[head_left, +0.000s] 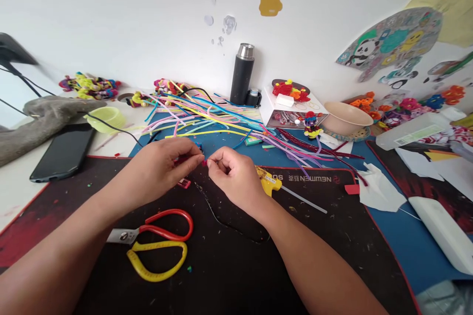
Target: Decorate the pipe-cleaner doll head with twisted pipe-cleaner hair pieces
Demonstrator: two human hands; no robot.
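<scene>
Fingertip to fingertip, my left hand [179, 160] and my right hand [229, 170] are both closed in a pinch above the dark mat. A small pinkish-red piece [204, 162] shows between them; most of it is hidden by the fingers. Its kind is too small to make out. Below my left wrist lie scissors [162, 243] with one red and one yellow handle. A yellow glue gun [271, 184] with a clear glue stick [305, 201] is partly behind my right hand. A thin dark wire [221, 221] lies on the mat between my forearms.
Colourful pipe cleaners [207, 113] are heaped behind my hands. Around them are a black thermos [242, 74], a white box [286, 103], a beige bowl [345, 118], a phone [62, 152], a yellow-green cup [107, 119], a small figure [311, 125] and a crumpled tissue [380, 189].
</scene>
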